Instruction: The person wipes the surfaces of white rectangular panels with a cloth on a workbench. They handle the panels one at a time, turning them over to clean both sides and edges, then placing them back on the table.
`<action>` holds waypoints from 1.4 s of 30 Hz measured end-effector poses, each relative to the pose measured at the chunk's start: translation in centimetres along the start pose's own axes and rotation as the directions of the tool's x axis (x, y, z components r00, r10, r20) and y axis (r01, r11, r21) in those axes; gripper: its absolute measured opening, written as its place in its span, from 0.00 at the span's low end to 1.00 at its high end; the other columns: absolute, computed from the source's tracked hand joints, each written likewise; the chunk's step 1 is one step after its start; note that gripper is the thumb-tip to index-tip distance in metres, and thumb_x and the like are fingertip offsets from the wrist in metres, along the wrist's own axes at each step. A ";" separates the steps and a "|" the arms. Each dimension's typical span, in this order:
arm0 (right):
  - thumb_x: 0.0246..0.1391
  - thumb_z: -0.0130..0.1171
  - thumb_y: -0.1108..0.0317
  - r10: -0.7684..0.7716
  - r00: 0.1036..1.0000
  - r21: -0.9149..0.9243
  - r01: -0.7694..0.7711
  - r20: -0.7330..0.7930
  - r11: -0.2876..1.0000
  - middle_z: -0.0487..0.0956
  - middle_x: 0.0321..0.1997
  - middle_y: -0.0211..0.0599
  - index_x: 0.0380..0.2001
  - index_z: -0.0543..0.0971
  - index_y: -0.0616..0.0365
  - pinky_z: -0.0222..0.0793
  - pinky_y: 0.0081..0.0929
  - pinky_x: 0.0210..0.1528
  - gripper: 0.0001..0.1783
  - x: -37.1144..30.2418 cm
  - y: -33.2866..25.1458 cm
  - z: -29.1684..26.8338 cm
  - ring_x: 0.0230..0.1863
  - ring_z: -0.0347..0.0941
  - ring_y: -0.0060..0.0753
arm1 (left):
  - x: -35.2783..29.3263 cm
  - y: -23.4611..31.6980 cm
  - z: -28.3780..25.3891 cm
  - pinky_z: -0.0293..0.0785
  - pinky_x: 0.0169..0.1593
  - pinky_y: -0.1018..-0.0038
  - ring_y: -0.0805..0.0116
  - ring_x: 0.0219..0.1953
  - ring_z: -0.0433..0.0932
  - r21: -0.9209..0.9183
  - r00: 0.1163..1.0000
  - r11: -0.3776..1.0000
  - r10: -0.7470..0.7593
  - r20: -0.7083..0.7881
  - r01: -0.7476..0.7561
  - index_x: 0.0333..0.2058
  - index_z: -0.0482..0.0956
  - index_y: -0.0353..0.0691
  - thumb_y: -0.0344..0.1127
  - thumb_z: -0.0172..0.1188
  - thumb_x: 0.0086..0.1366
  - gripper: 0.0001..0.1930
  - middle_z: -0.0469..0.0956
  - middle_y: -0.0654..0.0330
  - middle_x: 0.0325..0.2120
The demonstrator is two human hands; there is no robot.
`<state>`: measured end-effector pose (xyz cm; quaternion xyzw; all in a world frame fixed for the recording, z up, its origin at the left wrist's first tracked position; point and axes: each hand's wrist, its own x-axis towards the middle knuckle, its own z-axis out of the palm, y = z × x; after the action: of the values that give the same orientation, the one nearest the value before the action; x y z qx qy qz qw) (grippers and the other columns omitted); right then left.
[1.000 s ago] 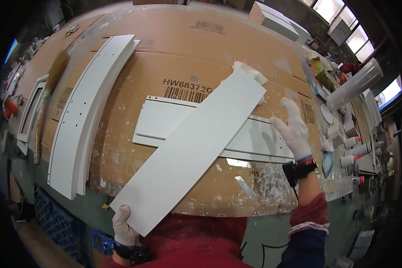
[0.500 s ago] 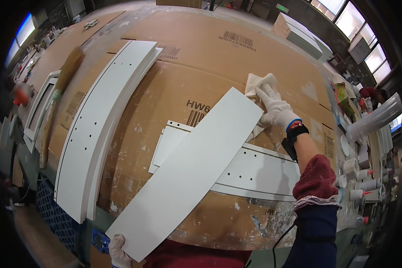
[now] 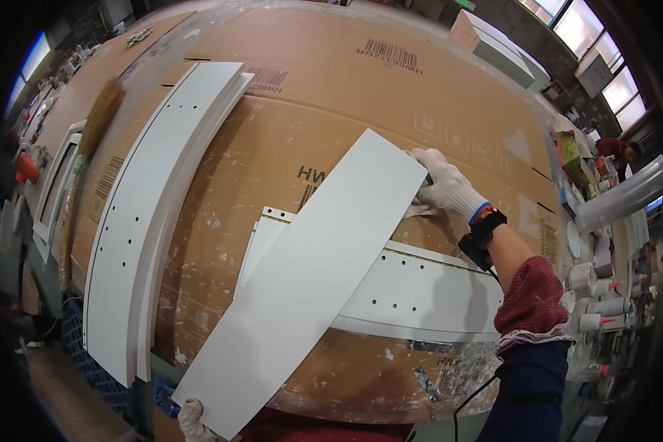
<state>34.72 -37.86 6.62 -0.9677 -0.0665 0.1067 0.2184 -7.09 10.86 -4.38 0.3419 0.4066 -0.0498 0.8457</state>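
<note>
A long plain white board (image 3: 309, 272) slants across the middle, its near end low at the left and its far end raised toward the upper right. My left hand (image 3: 193, 421), gloved in white, is closed around the near corner. At the far end my right hand (image 3: 447, 183), also gloved, is curled against the board's edge. A pale cloth (image 3: 421, 211) shows beneath that hand, bunched in its grip; the fingertips are partly hidden. Under the slanted board lie a white curved panel with drilled holes (image 3: 427, 295) and a smaller white piece (image 3: 261, 239), both partly covered.
Cardboard (image 3: 331, 110) covers the worktable. Stacked curved white panels (image 3: 151, 214) stand at the left, beside a straw broom (image 3: 99, 125) and a white frame (image 3: 51, 191). White boards (image 3: 497, 48) are piled at the far right. Glue bottles (image 3: 593, 322) line the right side, near another person (image 3: 617, 149).
My right hand has drawn in from the board's far corner to its right edge, and the cloth has gone from atop the corner to beneath the hand. The left hand keeps its hold.
</note>
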 end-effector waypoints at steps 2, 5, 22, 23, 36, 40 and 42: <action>0.44 0.61 0.59 0.086 0.994 -0.152 -0.097 -0.073 0.984 0.78 0.44 0.49 0.44 0.75 0.51 0.69 0.43 0.50 0.21 -1.6 1.7 -1.2 0.50 0.72 0.54 | -0.1 0.0 0.6 0.66 0.61 0.50 0.48 0.60 0.67 -0.011 0.998 1.000 0.008 0.060 -0.008 0.62 0.57 0.30 0.31 0.51 0.66 0.27 0.66 0.42 0.58; 0.42 0.61 0.59 0.275 0.912 -0.230 -0.351 -0.305 0.908 0.80 0.39 0.42 0.40 0.79 0.48 0.70 0.38 0.48 0.19 -3.9 6.6 -6.1 0.46 0.74 0.48 | -0.2 0.1 5.8 0.77 0.51 0.53 0.50 0.49 0.77 -0.078 0.967 0.984 0.170 0.188 -0.158 0.55 0.64 0.27 0.35 0.62 0.59 0.29 0.74 0.47 0.49; 0.51 0.54 0.61 -0.615 0.781 -0.304 0.615 0.109 0.728 0.64 0.65 0.48 0.63 0.62 0.50 0.58 0.55 0.63 0.34 -10.4 -10.3 7.8 0.64 0.60 0.61 | -1.3 0.9 7.0 0.71 0.57 0.59 0.56 0.53 0.74 0.152 0.999 0.987 0.038 0.025 -0.041 0.57 0.65 0.30 0.27 0.55 0.63 0.23 0.73 0.50 0.51; 0.52 0.54 0.61 -0.599 0.800 -0.331 0.576 0.038 0.747 0.64 0.64 0.48 0.63 0.63 0.50 0.56 0.53 0.64 0.34 -9.2 -8.9 7.1 0.65 0.60 0.59 | -1.4 1.0 7.1 0.71 0.57 0.59 0.56 0.52 0.74 0.154 0.997 0.986 0.063 0.038 -0.069 0.57 0.65 0.30 0.27 0.56 0.63 0.23 0.73 0.50 0.51; 0.56 0.54 0.54 -0.094 0.837 -0.527 -0.247 -0.539 0.813 0.79 0.30 0.42 0.50 0.72 0.46 0.75 0.44 0.36 0.19 -4.6 1.7 -5.8 0.34 0.79 0.47 | -0.1 1.1 6.0 0.71 0.57 0.61 0.57 0.51 0.75 0.209 0.998 0.977 0.020 0.061 -0.032 0.52 0.70 0.29 0.27 0.57 0.62 0.20 0.75 0.51 0.48; 0.63 0.45 0.49 -0.247 0.954 -0.356 0.292 0.167 0.888 0.79 0.35 0.42 0.58 0.66 0.49 0.75 0.38 0.33 0.25 -8.4 -8.7 2.5 0.32 0.77 0.48 | -0.5 1.5 7.3 0.71 0.57 0.60 0.57 0.52 0.74 0.109 0.997 0.994 0.013 0.080 -0.022 0.53 0.70 0.29 0.26 0.57 0.61 0.20 0.75 0.50 0.49; 0.62 0.45 0.57 -0.363 0.862 -0.239 0.459 0.355 0.856 0.80 0.33 0.43 0.64 0.60 0.52 0.74 0.40 0.31 0.28 -10.8 -10.5 4.8 0.31 0.78 0.48 | -0.2 1.5 7.2 0.71 0.58 0.60 0.56 0.53 0.74 0.140 0.998 0.990 0.001 0.066 -0.010 0.54 0.69 0.29 0.26 0.57 0.61 0.21 0.74 0.50 0.50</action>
<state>22.27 -28.34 8.89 -0.9253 -0.3222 0.1889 0.0663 -1.95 7.51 -0.27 0.4000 0.3733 -0.0871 0.8325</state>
